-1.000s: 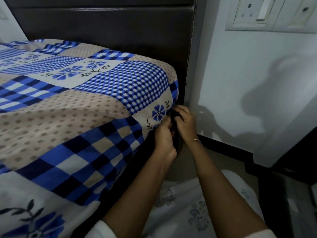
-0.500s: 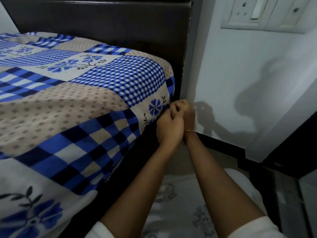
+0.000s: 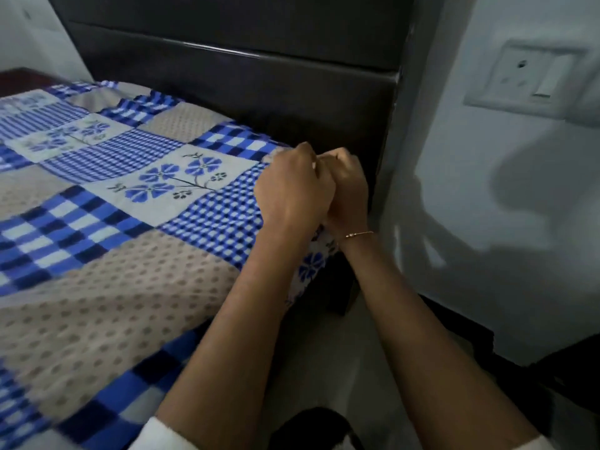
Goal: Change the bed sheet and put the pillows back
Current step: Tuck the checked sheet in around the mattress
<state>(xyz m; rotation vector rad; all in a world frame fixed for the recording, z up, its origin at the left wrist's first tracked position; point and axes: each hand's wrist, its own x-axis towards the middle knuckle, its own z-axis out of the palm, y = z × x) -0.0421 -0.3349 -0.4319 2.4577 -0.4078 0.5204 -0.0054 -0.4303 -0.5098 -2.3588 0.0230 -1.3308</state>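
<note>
A patchwork bed sheet in blue checks, beige dots and blue flowers covers the mattress. At the mattress's top right corner, close to the dark headboard, my left hand and my right hand sit side by side with curled fingers. They seem to grip the sheet's corner, though the fingertips are hidden. A thin bracelet circles my right wrist. No pillow is in view.
A white wall with a switch and socket plate stands close on the right. A dark skirting and a dark piece of furniture sit at lower right. Pale floor runs between bed and wall.
Both hands rose from the side of the mattress corner up to its top edge by the headboard. The camera lifted and shows more of the headboard.
</note>
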